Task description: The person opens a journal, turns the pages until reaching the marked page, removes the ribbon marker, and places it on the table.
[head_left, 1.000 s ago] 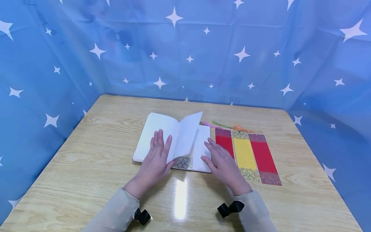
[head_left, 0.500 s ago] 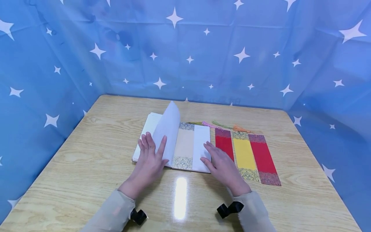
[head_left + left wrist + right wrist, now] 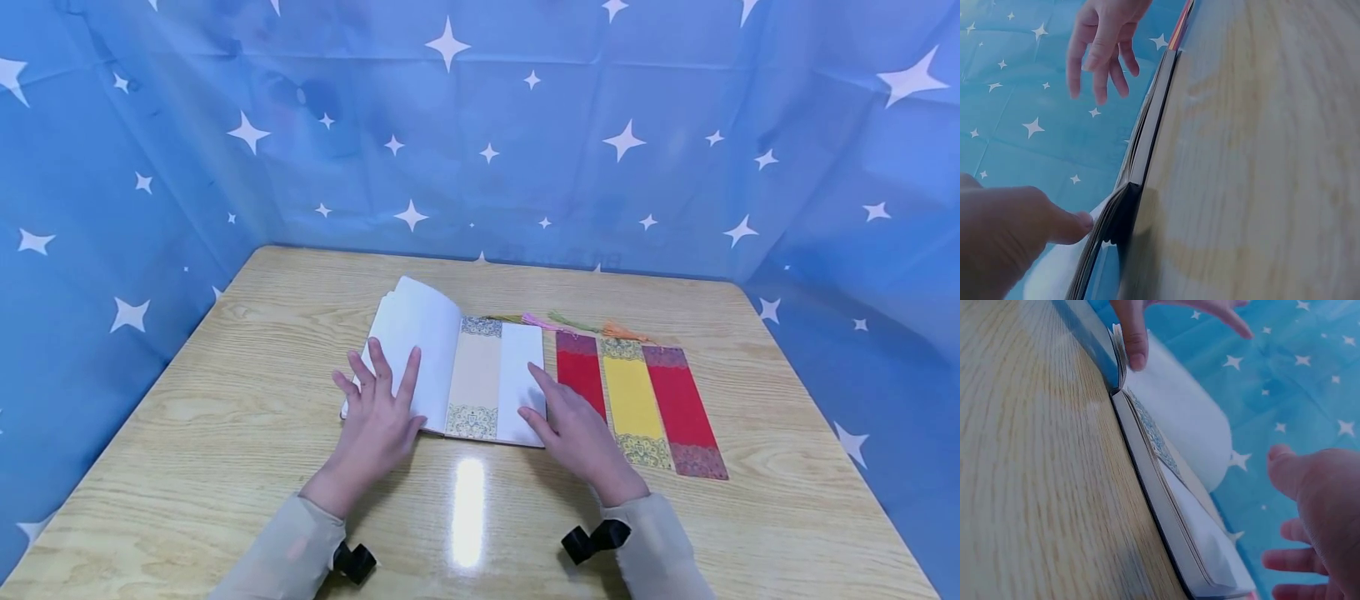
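An open notebook [image 3: 521,383] with blank white pages lies on the table. On its right-hand page, beside the fold, is a cream bookmark [image 3: 477,371] with patterned ends. My left hand [image 3: 375,425] rests over the left-hand pages, fingers spread and straight; its thumb [image 3: 1138,353] is at the lower edge of the leaves, near the fold. At the right edge of the notebook is my right hand [image 3: 585,433], fingers extended and holding nothing. In the right wrist view its fingers stand apart from the page [image 3: 1200,540].
To the right lie a red bookmark [image 3: 580,367], a yellow bookmark [image 3: 634,400] and another red bookmark [image 3: 686,408]. Pink, green and orange tassels [image 3: 624,333] trail at their far ends. A blue star-printed cloth [image 3: 525,183] hangs behind the wooden table [image 3: 247,375].
A loose leaf has turned over from right to left, uncovering the cream bookmark. My left hand has shifted left and spread its fingers. The right hand has hardly moved.
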The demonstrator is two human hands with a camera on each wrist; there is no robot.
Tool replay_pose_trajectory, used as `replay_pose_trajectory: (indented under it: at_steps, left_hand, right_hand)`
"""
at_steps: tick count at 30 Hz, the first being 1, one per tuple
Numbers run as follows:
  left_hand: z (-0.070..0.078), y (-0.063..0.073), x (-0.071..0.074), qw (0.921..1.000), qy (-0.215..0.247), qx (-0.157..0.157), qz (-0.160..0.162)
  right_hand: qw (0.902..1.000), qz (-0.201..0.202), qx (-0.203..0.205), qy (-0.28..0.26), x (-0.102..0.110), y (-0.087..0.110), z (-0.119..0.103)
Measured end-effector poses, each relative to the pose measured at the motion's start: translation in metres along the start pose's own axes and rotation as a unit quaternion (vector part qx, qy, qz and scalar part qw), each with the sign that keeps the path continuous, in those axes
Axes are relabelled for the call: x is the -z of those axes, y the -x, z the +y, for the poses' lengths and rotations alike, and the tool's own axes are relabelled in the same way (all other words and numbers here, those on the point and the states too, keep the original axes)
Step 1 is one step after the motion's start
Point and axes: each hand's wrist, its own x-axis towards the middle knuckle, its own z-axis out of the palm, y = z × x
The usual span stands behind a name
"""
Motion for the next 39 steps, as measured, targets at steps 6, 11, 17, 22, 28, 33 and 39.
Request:
replay_pose_trajectory:
  at_steps: [6,11,17,22,28,33,39]
  left_hand:
    - [-0.003,0.005,0.002,0.9946,0.033,0.042,-0.088]
    - [-0.006,0.007,0.001,0.9874,0.059,0.055,-0.136]
    - [-0.008,0.010,-0.001,0.9749,0.091,0.077,-0.188]
    - [-0.009,0.012,-0.002,0.9636,0.114,0.095,-0.222]
    - [-0.011,0.015,-0.003,0.9495,0.126,0.118,-0.262]
    - [-0.012,0.016,-0.002,0.9375,0.129,0.133,-0.295]
    - [-0.013,0.018,-0.003,0.9267,0.127,0.137,-0.326]
  right_hand:
    - [0.9994,0.002,-0.027,-0.019,-0.002,-0.005,0.000]
    - [0.9989,0.016,-0.033,-0.030,-0.005,-0.010,-0.001]
    - [0.9958,0.014,-0.069,-0.058,-0.008,-0.016,-0.004]
    - [0.9924,0.013,-0.089,-0.083,-0.011,-0.022,-0.008]
    - [0.9860,0.007,-0.122,-0.114,-0.013,-0.029,-0.012]
    - [0.9810,0.015,-0.145,-0.129,-0.016,-0.034,-0.014]
    - [0.9780,0.032,-0.139,-0.152,-0.020,-0.041,-0.017]
